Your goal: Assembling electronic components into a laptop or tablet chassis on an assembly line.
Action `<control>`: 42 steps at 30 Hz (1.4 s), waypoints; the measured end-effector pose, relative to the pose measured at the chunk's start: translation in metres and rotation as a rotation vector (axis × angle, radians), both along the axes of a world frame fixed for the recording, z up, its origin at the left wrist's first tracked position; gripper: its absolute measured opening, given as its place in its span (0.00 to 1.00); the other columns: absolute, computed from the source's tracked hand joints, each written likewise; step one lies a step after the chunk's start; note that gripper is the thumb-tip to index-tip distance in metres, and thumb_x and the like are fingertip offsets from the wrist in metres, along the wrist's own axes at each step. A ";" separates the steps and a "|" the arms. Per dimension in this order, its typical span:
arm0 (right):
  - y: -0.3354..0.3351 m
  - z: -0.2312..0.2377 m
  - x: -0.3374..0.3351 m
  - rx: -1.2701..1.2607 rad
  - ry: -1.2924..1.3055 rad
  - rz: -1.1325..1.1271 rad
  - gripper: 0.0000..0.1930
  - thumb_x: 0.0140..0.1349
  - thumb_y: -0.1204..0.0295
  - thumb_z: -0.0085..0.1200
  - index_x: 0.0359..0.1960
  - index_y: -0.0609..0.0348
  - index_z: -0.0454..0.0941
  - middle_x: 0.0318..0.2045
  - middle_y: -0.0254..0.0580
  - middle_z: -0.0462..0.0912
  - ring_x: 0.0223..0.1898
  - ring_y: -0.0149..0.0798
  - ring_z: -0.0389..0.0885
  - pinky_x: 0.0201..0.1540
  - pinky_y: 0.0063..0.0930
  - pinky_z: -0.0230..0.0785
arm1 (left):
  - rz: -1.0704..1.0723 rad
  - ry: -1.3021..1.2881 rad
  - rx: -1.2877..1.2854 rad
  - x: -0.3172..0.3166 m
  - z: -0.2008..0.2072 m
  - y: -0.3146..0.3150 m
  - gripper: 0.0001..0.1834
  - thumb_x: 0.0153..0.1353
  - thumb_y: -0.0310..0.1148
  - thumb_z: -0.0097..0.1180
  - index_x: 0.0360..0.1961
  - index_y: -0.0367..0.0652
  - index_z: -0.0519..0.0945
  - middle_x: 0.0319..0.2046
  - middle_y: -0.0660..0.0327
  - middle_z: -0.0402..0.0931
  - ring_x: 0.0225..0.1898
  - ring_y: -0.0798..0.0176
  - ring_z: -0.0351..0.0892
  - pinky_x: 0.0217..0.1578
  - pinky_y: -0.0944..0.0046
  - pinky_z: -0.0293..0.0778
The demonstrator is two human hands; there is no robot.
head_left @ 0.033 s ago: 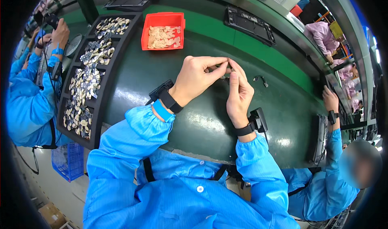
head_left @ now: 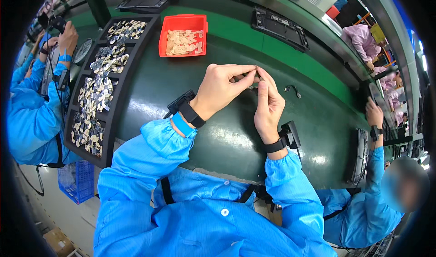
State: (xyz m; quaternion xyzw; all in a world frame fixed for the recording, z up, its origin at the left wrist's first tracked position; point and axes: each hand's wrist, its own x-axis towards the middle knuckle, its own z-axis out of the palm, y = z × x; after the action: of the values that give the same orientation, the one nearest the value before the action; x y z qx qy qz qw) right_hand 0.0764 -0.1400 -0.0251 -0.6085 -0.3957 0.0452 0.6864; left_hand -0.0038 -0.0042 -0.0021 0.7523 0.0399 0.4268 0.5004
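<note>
Above the dark green work surface (head_left: pixel 218 161), my two hands meet at their fingertips. Thumb and index finger of my left hand (head_left: pixel 225 85) are pinched together. My right hand (head_left: pixel 270 105) is closed too, its thumb and fingers pressed together just beside the left fingertips. Whatever they pinch is tiny and mostly covered by the fingers; only a small dark bit shows at the tips. To the right of my right hand, a small dark curved part, like a short flex cable (head_left: pixel 293 91), lies on the surface.
A red bin (head_left: pixel 205 34) with pale, flat pieces stands beyond my left hand. Left of it, a black compartment tray (head_left: pixel 119 91) holds many small parts. Black device frames (head_left: pixel 280 28) lie on the green belt. Co-workers in blue stand at both sides, one co-worker's hand (head_left: pixel 374 114) raised at right.
My hands keep their place and their pinch. At the right, the co-worker's hand has shifted slightly rightward and down.
</note>
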 end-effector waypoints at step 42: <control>0.002 -0.009 0.001 -0.190 0.190 0.225 0.14 0.75 0.76 0.52 0.57 0.65 0.83 0.42 0.36 0.88 0.32 0.22 0.79 0.31 0.17 0.72 | 0.011 -0.006 0.452 -0.003 0.007 0.048 0.06 0.62 0.24 0.64 0.39 0.40 0.89 0.35 0.58 0.89 0.39 0.54 0.87 0.43 0.58 0.78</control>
State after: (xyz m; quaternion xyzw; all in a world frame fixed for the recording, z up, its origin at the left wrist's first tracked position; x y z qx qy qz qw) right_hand 0.0772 -0.1382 -0.0340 -0.6153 -0.3889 0.2162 0.6508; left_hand -0.0067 0.0442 0.0053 0.8439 -0.0541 0.4296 0.3170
